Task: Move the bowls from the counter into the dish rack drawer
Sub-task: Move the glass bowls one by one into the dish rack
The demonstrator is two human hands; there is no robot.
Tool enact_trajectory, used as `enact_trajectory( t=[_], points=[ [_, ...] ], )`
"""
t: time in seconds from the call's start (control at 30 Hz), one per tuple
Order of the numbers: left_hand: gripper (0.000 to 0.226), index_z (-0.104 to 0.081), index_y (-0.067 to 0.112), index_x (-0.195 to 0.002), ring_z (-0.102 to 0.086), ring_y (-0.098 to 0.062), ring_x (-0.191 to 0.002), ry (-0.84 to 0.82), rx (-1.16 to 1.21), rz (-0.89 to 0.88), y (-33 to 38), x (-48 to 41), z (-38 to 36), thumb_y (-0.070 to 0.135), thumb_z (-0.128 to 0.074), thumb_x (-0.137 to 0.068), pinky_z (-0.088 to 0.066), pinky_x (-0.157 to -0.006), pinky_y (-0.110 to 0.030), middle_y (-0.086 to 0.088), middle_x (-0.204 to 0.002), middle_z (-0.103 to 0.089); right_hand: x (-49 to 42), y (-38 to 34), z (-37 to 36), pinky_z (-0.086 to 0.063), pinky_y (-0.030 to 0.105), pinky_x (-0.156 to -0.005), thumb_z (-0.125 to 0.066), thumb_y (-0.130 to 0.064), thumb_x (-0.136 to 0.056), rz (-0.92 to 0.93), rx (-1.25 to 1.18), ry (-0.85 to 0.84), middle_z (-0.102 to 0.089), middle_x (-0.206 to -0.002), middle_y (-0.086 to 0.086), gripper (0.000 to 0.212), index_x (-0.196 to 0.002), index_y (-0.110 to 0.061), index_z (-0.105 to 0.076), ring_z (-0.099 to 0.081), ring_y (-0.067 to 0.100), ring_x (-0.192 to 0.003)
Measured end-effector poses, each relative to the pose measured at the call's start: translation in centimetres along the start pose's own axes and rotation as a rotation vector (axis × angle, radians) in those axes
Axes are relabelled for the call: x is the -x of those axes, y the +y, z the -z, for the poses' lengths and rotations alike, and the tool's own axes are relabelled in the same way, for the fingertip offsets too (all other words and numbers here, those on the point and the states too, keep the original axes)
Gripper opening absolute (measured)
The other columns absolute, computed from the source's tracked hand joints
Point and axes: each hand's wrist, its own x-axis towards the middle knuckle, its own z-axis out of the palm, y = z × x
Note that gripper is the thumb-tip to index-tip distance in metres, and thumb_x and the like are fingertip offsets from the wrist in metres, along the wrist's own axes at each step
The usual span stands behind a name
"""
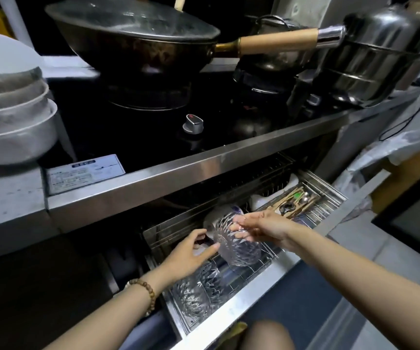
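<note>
A clear cut-glass bowl (239,246) is tilted on its side over the wire rack of the open dish rack drawer (229,309). My right hand (262,227) grips its upper rim with the fingertips. My left hand (191,251) touches its left edge, fingers spread against the glass. More cut-glass bowls (196,291) stand on edge in the rack nearer the drawer front. Behind the held bowl a white and blue bowl (219,213) stands in the rack. Several white bowls (9,120) are stacked on the counter at far left.
A lidded wok (133,44) with a wooden handle and a steel steamer pot (373,59) sit on the black stove above the drawer. A stove knob (192,123) juts up. Chopsticks and spoons (297,200) lie in the drawer's right compartment. My knee (267,335) is below.
</note>
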Motion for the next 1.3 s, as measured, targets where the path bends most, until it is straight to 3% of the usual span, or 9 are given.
enact_trajectory(
  t=[0.1, 0.17, 0.33, 0.47, 0.57, 0.67, 0.87, 1.03, 1.3],
  points=[
    [0.086, -0.029, 0.029, -0.142, -0.032, -0.013, -0.136, -0.049, -0.232, 0.000, -2.4, -0.5, -0.3, 0.074, -0.049, -0.072, -0.029, -0.112, -0.032, 0.004, -0.149, -0.035, -2.3, 1.1, -0.3, -0.047, 0.021, -0.048, -0.061, -0.013, -0.088, -0.095, 0.043, 0.035, -0.064, -0.071, 0.002, 0.009, -0.087, -0.010, -0.069, -0.050, 0.011, -0.053],
    [0.085, -0.021, 0.029, -0.146, -0.020, -0.019, -0.143, -0.063, -0.382, 0.016, -3.2, -0.7, -0.5, 0.070, -0.049, -0.077, -0.018, -0.118, -0.036, -0.001, -0.154, -0.025, -3.5, 1.7, -0.4, -0.044, 0.022, -0.048, -0.059, -0.014, -0.090, -0.150, 0.074, 0.034, -0.060, -0.064, 0.000, 0.016, -0.075, -0.013, -0.065, -0.047, 0.012, -0.054],
    [0.106, -0.008, 0.028, -0.149, -0.004, -0.020, -0.147, -0.132, -0.598, 0.057, -4.9, -1.3, -1.1, 0.084, -0.036, -0.064, 0.007, -0.118, -0.042, -0.001, -0.159, -0.014, -7.7, 3.8, -0.6, -0.042, 0.022, -0.046, -0.052, -0.012, -0.093, -0.298, 0.117, -0.012, -0.064, -0.054, -0.002, 0.012, -0.088, -0.006, -0.061, -0.048, 0.010, -0.048],
    [0.104, -0.013, 0.029, -0.149, -0.008, -0.021, -0.147, -0.163, -0.587, 0.117, -5.9, -1.7, -1.6, 0.085, -0.033, -0.063, 0.007, -0.118, -0.046, 0.001, -0.157, -0.022, -10.5, 5.2, -1.2, -0.046, 0.026, -0.053, -0.050, -0.018, -0.092, -0.381, 0.226, -0.049, -0.061, -0.086, 0.007, 0.016, -0.096, -0.007, -0.061, -0.048, 0.012, -0.059],
    [0.092, -0.019, 0.030, -0.147, -0.011, -0.022, -0.146, -0.148, -0.558, 0.120, -6.3, -1.8, -1.8, 0.081, -0.032, -0.071, 0.004, -0.119, -0.046, 0.000, -0.155, -0.027, -11.2, 5.9, -1.9, -0.042, 0.016, -0.042, -0.042, -0.014, -0.097, -0.419, 0.211, -0.104, -0.055, -0.075, 0.000, 0.019, -0.089, -0.009, -0.058, -0.046, 0.008, -0.057],
    [0.086, -0.021, 0.031, -0.146, -0.014, -0.021, -0.146, -0.141, -0.542, 0.120, -6.3, -1.9, -1.9, 0.078, -0.035, -0.075, 0.002, -0.120, -0.046, 0.000, -0.154, -0.028, -11.8, 6.6, -1.8, -0.043, 0.019, -0.057, -0.042, -0.012, -0.097, -0.450, 0.158, -0.150, -0.058, -0.078, 0.000, 0.024, -0.083, -0.008, -0.061, -0.050, 0.009, -0.062],
    [0.085, -0.023, 0.032, -0.145, -0.018, -0.019, -0.145, -0.121, -0.526, 0.115, -6.4, -1.8, -2.0, 0.078, -0.037, -0.075, -0.001, -0.120, -0.043, 0.000, -0.154, -0.028, -11.6, 6.7, -1.1, -0.045, 0.015, -0.037, -0.041, -0.013, -0.098, -0.442, 0.115, -0.198, -0.056, -0.080, 0.000, 0.024, -0.086, -0.009, -0.061, -0.050, 0.004, -0.048],
    [0.083, -0.025, 0.031, -0.144, -0.022, -0.019, -0.143, -0.112, -0.527, 0.113, -6.3, -1.7, -2.0, 0.076, -0.038, -0.076, -0.002, -0.120, -0.042, -0.001, -0.154, -0.029, -11.7, 7.1, -1.7, -0.048, 0.015, -0.040, -0.043, -0.013, -0.098, -0.420, 0.155, -0.230, -0.064, -0.083, 0.000, 0.021, -0.089, -0.011, -0.062, -0.055, 0.001, -0.044],
    [0.081, -0.026, 0.030, -0.144, -0.026, -0.018, -0.142, -0.109, -0.529, 0.123, -6.1, -1.8, -2.0, 0.075, -0.040, -0.077, -0.005, -0.120, -0.039, -0.001, -0.153, -0.031, -11.6, 7.5, -2.6, -0.055, 0.021, -0.055, -0.043, -0.012, -0.097, -0.458, 0.179, -0.307, -0.072, -0.063, -0.007, 0.019, -0.088, -0.013, -0.060, -0.066, 0.005, -0.057]
  ],
)
